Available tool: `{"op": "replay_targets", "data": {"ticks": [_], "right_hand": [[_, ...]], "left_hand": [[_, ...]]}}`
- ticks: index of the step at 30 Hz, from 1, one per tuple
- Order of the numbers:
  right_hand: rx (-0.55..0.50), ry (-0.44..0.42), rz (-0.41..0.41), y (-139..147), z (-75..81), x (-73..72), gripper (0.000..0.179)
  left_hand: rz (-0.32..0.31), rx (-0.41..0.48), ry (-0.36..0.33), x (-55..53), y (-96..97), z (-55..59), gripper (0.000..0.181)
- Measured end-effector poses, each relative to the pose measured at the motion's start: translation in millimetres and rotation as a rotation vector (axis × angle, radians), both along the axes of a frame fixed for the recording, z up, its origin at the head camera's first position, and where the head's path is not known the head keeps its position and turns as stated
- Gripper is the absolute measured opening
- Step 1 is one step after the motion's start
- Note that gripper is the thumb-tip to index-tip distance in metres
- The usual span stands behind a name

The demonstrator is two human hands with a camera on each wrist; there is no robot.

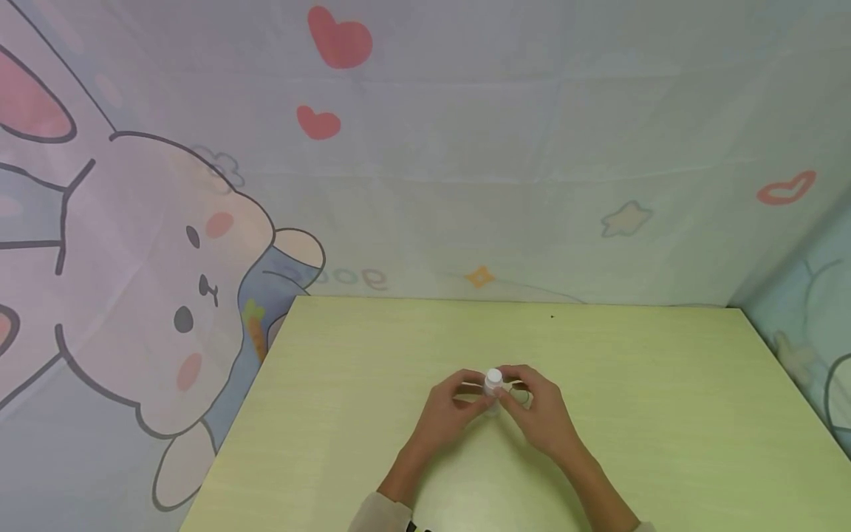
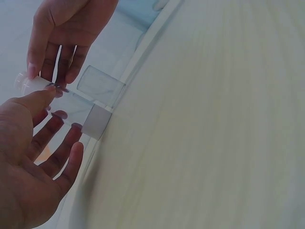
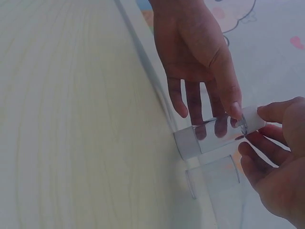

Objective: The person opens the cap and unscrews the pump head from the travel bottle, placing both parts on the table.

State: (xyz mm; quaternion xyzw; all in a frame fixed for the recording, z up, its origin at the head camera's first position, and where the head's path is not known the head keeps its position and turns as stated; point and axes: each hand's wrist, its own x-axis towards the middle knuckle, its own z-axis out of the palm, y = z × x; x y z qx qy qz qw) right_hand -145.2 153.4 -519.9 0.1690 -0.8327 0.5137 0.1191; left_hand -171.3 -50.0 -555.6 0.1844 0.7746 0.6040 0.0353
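Note:
A small clear bottle [image 2: 76,109] with a pale band at its base stands upright on the table. On top sits a white cap [image 1: 494,375]. My left hand [image 1: 447,408] holds the bottle's body between thumb and fingertips, the thumb just below the cap. With thumb and fingers, my right hand [image 1: 544,411] pinches the cap from the other side. Close beside the bottle, on the right hand's side, stands a clear cup-like cylinder [image 3: 220,193]. In the head view it is mostly hidden behind the right hand.
The pale yellow-green table [image 1: 346,369] reaches out on both sides of the hands. Behind it hangs a cloth backdrop [image 1: 465,148] with a cartoon rabbit, hearts and stars. A tiny dark speck [image 1: 552,316] lies near the table's far edge.

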Motion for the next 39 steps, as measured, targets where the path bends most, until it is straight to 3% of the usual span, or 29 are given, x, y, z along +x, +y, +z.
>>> {"op": "replay_targets", "data": {"ticks": [10, 26, 39], "right_hand": [[-0.054, -0.013, -0.023, -2.7, 0.6, 2.2, 0.027], [0.003, -0.025, -0.027, -0.5, 4.1, 2.0, 0.028], [-0.044, -0.010, -0.059, -5.2, 2.3, 2.1, 0.024]], "left_hand": [[0.004, 0.021, -0.014, 0.0, 1.5, 0.3, 0.026], [-0.008, 0.022, 0.001, 0.9, 0.2, 3.0, 0.027], [-0.005, 0.032, -0.011, -0.2, -0.9, 1.9, 0.026]]}}
